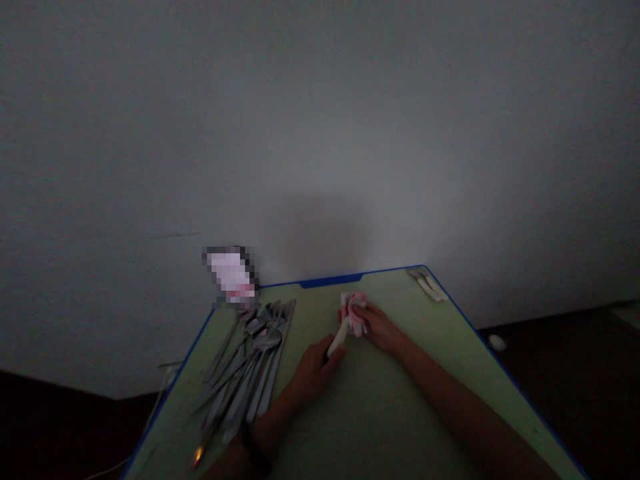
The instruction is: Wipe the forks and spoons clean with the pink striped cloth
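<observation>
My left hand (316, 367) is closed round the white handle (339, 337) of a piece of cutlery. The far end of that piece goes into a pink and white cloth (354, 313), so its kind is hidden. My right hand (380, 327) grips the cloth, fingers wrapped about it over the hidden end. To the left of my left hand lies a loose pile of metal cutlery (250, 373), with spoons and knives among it.
The green table (400, 413) has a blue edge and stands against a grey wall (320, 133). Two white-handled pieces of cutlery (431, 287) lie at the far right corner. A blurred-out phone-like screen (231, 275) leans at the far left. A white object (497, 343) is beyond the right edge.
</observation>
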A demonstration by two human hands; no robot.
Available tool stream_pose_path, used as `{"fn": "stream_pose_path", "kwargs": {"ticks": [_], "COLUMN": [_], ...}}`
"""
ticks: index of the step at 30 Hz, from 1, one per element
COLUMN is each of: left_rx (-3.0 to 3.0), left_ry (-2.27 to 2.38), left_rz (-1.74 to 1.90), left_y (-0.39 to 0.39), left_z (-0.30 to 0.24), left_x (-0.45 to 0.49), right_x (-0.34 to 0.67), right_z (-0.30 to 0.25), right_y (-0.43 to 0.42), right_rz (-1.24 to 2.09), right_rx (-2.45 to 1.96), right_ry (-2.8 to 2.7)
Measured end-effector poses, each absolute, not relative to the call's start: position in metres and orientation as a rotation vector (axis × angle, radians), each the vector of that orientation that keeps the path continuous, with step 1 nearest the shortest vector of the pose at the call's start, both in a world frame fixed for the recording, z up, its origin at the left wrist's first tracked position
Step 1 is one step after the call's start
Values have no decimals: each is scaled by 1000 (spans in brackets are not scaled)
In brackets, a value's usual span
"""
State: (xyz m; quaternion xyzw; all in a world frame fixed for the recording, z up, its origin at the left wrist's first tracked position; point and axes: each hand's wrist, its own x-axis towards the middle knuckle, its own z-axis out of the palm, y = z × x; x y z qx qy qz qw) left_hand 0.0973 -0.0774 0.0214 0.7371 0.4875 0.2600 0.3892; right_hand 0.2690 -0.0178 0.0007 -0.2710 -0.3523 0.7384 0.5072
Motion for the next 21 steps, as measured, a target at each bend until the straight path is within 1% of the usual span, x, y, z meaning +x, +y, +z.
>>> {"fn": "stream_pose_path", "kwargs": {"ticks": [9, 17, 21], "left_rx": [1796, 1644, 1584], "left_ry": [1269, 1313, 1299], "left_rz": [736, 798, 825], "left_y": [-75, -64, -68], "left_z": [26, 23, 25], "left_x": [100, 99, 101], "right_x": [272, 273, 261], "right_z": [-6, -8, -8], "right_y": [-14, 2, 3], "right_rz": [1819, 2089, 1997], "right_rx": [-635, -587, -552], "right_ry": [-807, -792, -705]}}
